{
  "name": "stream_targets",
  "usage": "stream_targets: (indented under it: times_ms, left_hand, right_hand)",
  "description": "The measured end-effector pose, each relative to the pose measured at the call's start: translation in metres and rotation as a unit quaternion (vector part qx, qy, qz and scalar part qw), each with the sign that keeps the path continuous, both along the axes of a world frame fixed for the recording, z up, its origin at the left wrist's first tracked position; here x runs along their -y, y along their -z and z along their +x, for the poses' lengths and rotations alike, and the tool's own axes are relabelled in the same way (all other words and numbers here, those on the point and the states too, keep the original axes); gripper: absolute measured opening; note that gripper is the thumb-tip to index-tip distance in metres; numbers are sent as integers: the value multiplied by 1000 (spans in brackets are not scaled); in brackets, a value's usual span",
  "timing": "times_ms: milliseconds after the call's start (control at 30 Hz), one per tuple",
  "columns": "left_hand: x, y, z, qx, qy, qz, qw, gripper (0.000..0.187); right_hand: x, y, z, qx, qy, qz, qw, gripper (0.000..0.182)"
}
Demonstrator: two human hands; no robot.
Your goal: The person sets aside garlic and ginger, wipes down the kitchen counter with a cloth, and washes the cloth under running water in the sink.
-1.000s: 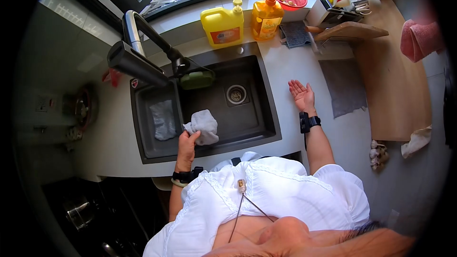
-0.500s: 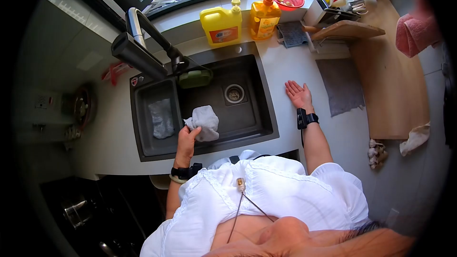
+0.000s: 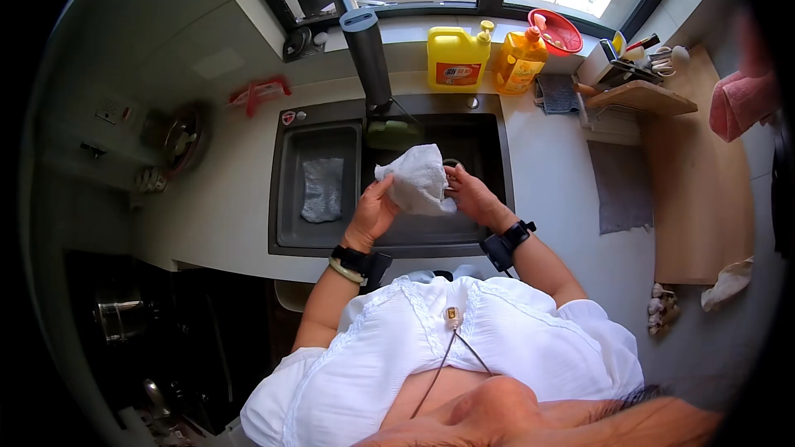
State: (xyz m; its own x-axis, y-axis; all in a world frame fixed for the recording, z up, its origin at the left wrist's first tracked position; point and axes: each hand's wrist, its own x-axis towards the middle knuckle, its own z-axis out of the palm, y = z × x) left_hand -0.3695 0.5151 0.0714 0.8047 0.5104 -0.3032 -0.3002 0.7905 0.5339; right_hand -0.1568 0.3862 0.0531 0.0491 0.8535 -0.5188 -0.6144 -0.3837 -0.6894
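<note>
A pale grey cloth [image 3: 416,180] hangs between my two hands above the dark sink [image 3: 389,236]. My left hand [image 3: 374,211] grips its left edge, thumb on top. At the cloth's right edge, my right hand [image 3: 479,197] has its fingers curled round the fabric, the fingertips partly behind it. In the smaller left basin lies a crumpled grey, shiny-looking piece [image 3: 323,190]. The black tap [image 3: 367,58] stands behind the sink, with a green caddy [image 3: 392,134] below it. Most of the right basin and its drain are hidden by the cloth and hands.
Along the window stand a yellow jug [image 3: 458,62], an orange detergent bottle [image 3: 521,62] and a red basket [image 3: 556,31]. To the right are a knife holder [image 3: 609,66], a grey mat [image 3: 621,186] and a wooden board [image 3: 704,199]. A red item [image 3: 259,94] lies at the left.
My right hand has left the counter on the right and taken hold of the cloth. The cloth is now spread wider between both hands. The view has shifted, moving the sink rightward.
</note>
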Motion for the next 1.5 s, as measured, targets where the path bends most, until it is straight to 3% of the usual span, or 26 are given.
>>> stream_targets:
  times_ms: [67,100,200,267,300,333,400,433,533,633,733,900,1033,1133,1233,1333,1367,1433,1500]
  left_hand:
    - [-3,7,4,-11,33,20,999,33]
    - [-6,14,5,-27,46,28,998,33]
    - [-15,28,-2,-160,95,121,975,37]
    - [-27,30,-7,-284,180,216,917,39]
    - [-41,60,-10,-291,210,292,887,50]
    - [-43,46,-11,-351,159,402,831,53]
    - [-54,18,-11,-450,47,593,666,60]
    - [-69,16,-6,-405,17,595,694,70]
    - [-106,6,23,-319,-38,656,683,75]
    - [-131,10,55,-284,-77,749,593,81]
    - [-135,15,68,-271,-17,728,630,84]
    - [-132,13,61,-235,-58,727,643,58]
    - [-120,15,52,-237,-65,705,665,59]
    - [-117,23,50,-220,-115,732,634,58]
    - [-99,23,37,-275,-191,714,615,53]
    - [-81,60,26,-343,-148,480,794,45]
    - [-81,108,27,-361,-183,469,785,33]
    - [-81,116,17,-385,-19,399,832,46]
    - [-83,164,17,-313,-24,374,873,26]
  right_hand:
    - [-12,-22,-20,-114,-35,61,991,68]
    - [-17,-4,-20,-163,-26,55,985,60]
    - [-26,8,-37,-14,-51,76,996,52]
    - [-29,28,-42,-39,1,7,999,43]
    - [-27,36,-43,-42,17,-10,999,41]
    - [-25,49,-42,-46,33,-25,998,39]
    - [-24,68,-41,-58,51,-46,996,38]
    - [-22,69,-43,-49,57,-58,996,38]
    - [-21,85,-48,-66,42,-53,996,36]
    - [-23,100,-55,-53,41,-44,997,34]
    - [-23,101,-63,-48,48,-33,997,32]
    - [-31,93,-63,-64,60,-39,995,29]
    - [-47,86,-58,-39,54,-71,995,24]
    - [-66,97,-52,-27,31,-49,998,31]
    - [-81,103,-51,-35,41,-51,997,28]
    - [-94,105,-53,-40,51,-50,997,29]
    - [-96,95,-57,-35,56,-54,996,29]
    - [-98,74,-64,-25,65,-58,996,32]
    - [-101,80,-63,-16,49,-45,998,33]
